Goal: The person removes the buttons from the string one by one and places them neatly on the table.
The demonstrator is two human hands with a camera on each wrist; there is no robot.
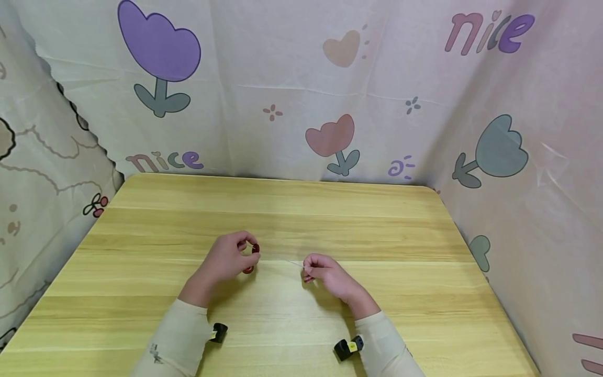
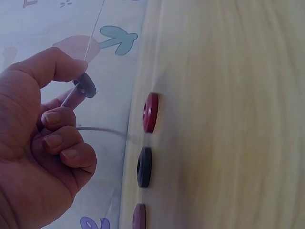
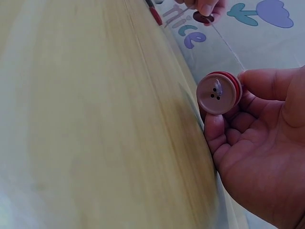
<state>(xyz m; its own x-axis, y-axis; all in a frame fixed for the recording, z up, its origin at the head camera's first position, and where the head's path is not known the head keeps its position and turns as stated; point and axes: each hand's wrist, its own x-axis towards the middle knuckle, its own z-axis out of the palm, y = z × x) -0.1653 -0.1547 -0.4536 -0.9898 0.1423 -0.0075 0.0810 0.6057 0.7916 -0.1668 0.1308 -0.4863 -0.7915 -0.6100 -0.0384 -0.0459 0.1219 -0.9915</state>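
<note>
Left fingers (image 2: 66,66) pinch a dark button (image 2: 88,87) between tips; right fingers (image 3: 264,85) hold stacked buttons (image 3: 209,98).

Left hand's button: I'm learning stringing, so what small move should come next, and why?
I'd probably have the left hand slide its button along the thread toward the right hand's stack: the thread seems to pass through that button already and runs nearly straight to the stack, with a gap between them.
</note>
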